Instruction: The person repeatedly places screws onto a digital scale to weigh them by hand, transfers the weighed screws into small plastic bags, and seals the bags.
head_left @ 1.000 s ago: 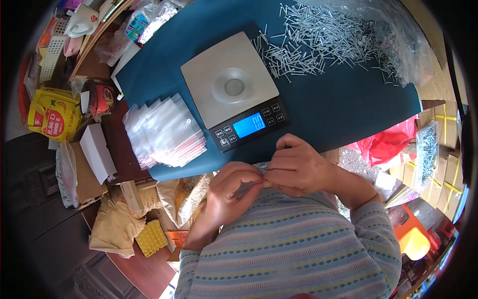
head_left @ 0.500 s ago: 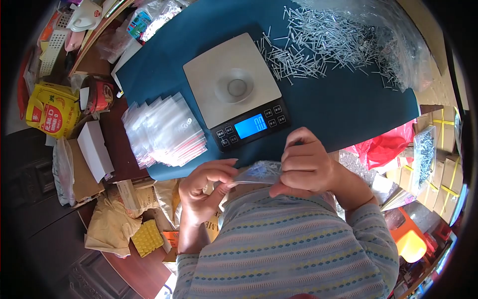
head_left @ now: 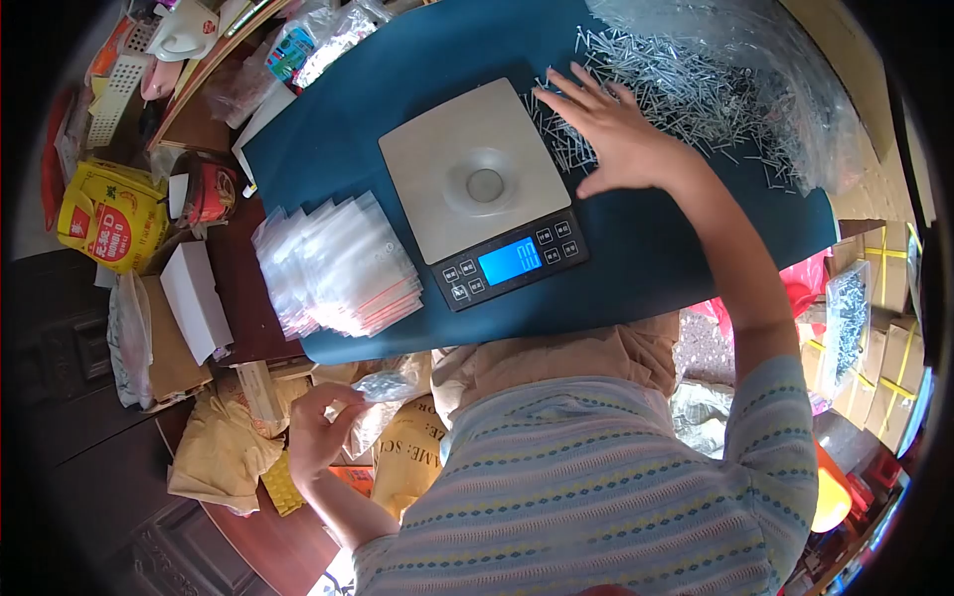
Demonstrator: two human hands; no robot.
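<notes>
Left hand (head_left: 316, 434) pinching small filled bag (head_left: 386, 384) below table edge, right hand (head_left: 614, 127) spread flat, fingers released, on loose nails (head_left: 696, 79) beside scale (head_left: 484, 194)

A tan sack (head_left: 409, 459) below the bench shows the letters "AME" and "SC" — its remaining print is unreadable.

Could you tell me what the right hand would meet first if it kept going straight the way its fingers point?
The right hand lies with spread fingers at the near edge of the nail pile, pointing up and left. Going on, it would probably brush the loose nails beside the scale, though height is unclear.
</notes>
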